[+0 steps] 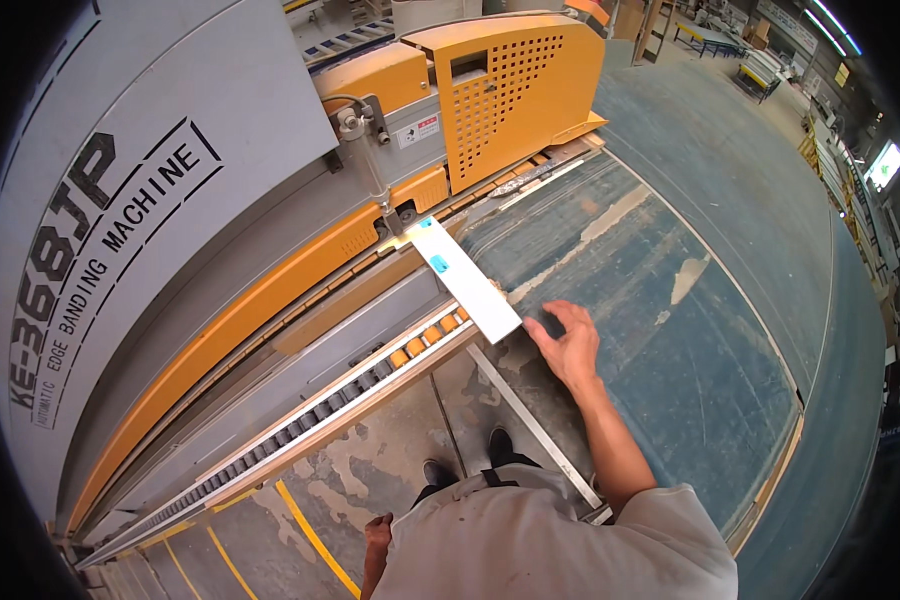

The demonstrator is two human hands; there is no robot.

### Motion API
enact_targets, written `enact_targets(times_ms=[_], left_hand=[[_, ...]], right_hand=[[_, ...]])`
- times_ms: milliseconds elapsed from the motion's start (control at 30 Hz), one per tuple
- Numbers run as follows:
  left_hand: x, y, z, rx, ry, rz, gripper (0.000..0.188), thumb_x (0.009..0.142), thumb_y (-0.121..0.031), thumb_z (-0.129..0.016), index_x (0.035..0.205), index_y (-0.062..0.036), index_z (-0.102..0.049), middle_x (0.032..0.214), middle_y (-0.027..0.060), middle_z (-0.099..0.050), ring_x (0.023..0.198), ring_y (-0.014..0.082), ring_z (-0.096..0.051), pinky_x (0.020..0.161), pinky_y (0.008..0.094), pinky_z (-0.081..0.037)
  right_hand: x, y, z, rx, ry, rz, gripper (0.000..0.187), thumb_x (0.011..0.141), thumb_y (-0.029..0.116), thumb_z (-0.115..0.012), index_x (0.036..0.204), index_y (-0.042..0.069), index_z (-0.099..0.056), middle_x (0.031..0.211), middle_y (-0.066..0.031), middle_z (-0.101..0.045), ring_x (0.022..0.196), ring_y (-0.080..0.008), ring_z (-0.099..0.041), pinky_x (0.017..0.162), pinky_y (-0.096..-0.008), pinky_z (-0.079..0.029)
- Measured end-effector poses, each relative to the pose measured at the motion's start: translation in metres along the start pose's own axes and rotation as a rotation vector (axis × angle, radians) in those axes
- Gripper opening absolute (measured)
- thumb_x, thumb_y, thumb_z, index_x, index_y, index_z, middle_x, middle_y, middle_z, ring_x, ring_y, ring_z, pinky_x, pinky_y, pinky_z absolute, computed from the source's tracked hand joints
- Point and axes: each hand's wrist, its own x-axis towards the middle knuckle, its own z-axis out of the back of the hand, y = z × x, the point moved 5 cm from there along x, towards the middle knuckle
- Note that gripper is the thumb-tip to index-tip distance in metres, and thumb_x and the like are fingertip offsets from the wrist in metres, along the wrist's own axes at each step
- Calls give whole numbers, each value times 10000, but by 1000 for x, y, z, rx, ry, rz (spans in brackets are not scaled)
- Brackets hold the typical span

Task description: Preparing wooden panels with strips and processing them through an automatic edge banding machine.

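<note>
A narrow white board point(475, 291) with blue marks lies across the feed side of a large edge banding machine point(410, 130). Its far end sits beneath a metal post by the yellow guard; its near end reaches past the roller track point(360, 378). My right hand point(570, 345) is just off the board's near right corner, thumb and fingers apart and curved, holding nothing. Whether the thumb tip touches the corner, I cannot tell. My left hand point(378, 531) hangs low by my left side, fingers curled in, with no object showing in it.
A worn dark table point(670, 340) with bare patches spreads to the right. The machine's perforated yellow cover point(530, 90) rises ahead. Below the track, a metal bar point(535, 425) runs toward me above the concrete floor point(360, 480), which has yellow lines. Benches stand at the far right.
</note>
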Motion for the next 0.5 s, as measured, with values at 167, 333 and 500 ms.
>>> enact_targets(times_ms=[167,333,500], left_hand=[[-1,-3,-8,5,-28,29,438,833,-381,-704,1021,13,-739,946,180,-735,904,255,-685,853,346,-509],[-11,-4,-18,28,-57,16,422,840,-386,-697,1008,-1,-745,933,189,-734,878,262,-694,839,360,-517],[-19,11,-27,96,-44,115,419,850,-503,-626,1067,-165,-747,970,144,-724,952,286,-693,818,388,-524]], right_hand=[[43,-8,-22,-91,40,20,608,684,428,-844,1068,-20,-697,1101,-160,-648,1054,-341,-579,926,-411,-472],[76,-26,-57,-182,103,49,751,617,534,-849,1087,-27,-682,1081,-198,-631,1047,-356,-563,922,-436,-455],[107,-41,-78,-225,198,32,794,591,564,-848,1099,-17,-662,1077,-191,-606,1046,-355,-531,936,-461,-418]])
